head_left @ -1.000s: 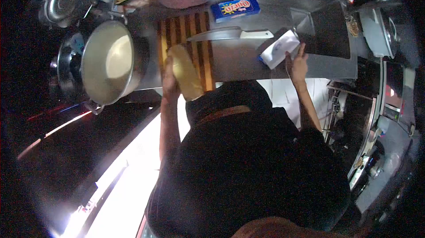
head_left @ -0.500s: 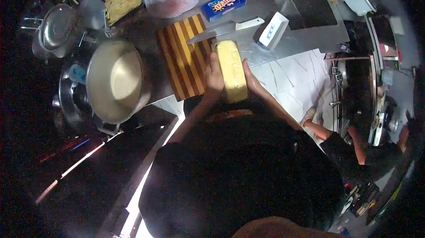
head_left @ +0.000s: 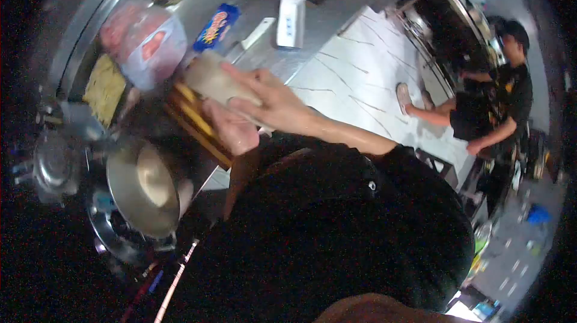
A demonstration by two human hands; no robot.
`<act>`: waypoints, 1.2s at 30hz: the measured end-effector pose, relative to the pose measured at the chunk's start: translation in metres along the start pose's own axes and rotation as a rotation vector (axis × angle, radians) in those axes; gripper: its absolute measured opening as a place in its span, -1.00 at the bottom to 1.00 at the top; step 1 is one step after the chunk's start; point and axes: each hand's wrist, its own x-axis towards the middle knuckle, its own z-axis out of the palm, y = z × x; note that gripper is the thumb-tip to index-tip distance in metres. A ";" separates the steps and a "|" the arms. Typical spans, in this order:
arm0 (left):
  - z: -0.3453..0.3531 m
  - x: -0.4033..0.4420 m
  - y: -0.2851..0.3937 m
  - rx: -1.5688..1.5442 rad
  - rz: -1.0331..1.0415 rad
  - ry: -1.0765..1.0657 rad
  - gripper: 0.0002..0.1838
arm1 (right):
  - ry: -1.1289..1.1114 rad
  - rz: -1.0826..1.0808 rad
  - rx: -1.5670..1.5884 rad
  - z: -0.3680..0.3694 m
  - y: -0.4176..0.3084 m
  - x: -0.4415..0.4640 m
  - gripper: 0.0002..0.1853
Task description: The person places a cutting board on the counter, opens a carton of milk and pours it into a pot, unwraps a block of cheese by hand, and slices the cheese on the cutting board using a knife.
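Holding the block (head_left: pixel 210 75), hands (head_left: pixel 279 103) now overhang the board (head_left: pixel 192 120).

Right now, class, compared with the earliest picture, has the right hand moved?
Yes: toward the striped cutting board. The right hand was at the white box, off beyond the knife handle; now it is on the pale block.

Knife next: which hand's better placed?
Right, likely: the right hand is nearer the knife handle; the left hand sits farther back. But the right grips the block, so the left may need to take it first.
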 end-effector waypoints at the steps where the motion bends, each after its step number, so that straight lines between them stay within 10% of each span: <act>1: 0.011 -0.005 0.006 -0.094 -0.054 -0.023 -0.41 | 0.035 -0.042 -0.092 0.004 0.000 0.000 -0.27; 12: 0.007 -0.010 -0.010 0.036 -0.318 0.066 -0.38 | 0.424 -0.189 -0.386 0.002 0.000 -0.010 -0.11; 19: -0.014 -0.019 -0.028 0.064 -0.488 -0.102 -0.43 | 0.130 0.183 -0.263 -0.027 -0.003 -0.013 -0.34; 27: 0.011 -0.032 -0.019 -0.020 -0.773 -0.109 -0.27 | 0.319 0.193 -0.345 -0.031 -0.014 -0.031 -0.41; 30: 0.001 -0.018 -0.017 0.026 -0.525 -0.101 -0.32 | 0.435 -0.084 -0.019 -0.041 -0.001 -0.034 -0.41; 36: -0.043 0.017 -0.002 -0.187 -0.648 -0.029 -0.23 | 0.453 0.523 0.829 -0.061 0.065 -0.023 -0.48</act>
